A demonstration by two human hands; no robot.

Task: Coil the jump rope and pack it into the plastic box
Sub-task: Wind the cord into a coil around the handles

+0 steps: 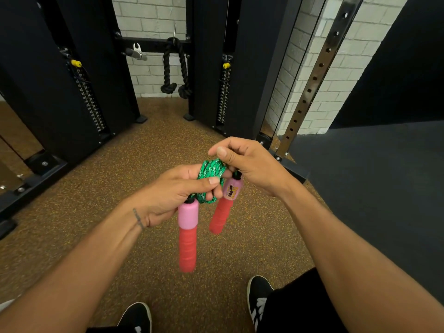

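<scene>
The jump rope [211, 182] is sitting bunched between my two hands, above the speckled floor [120, 188], its green cord wound into a tight bundle. I am clamping my left hand [173, 193] on the bundle's near side, thumb pressing across the loops. I am pinching my right hand [247, 162] on the top of the cord. Both pink-and-red handles [188, 234] are hanging below the bundle, one nearer me. To finish well, I am judging I should keep the loops squeezed so none slips. I cannot see the plastic box.
</scene>
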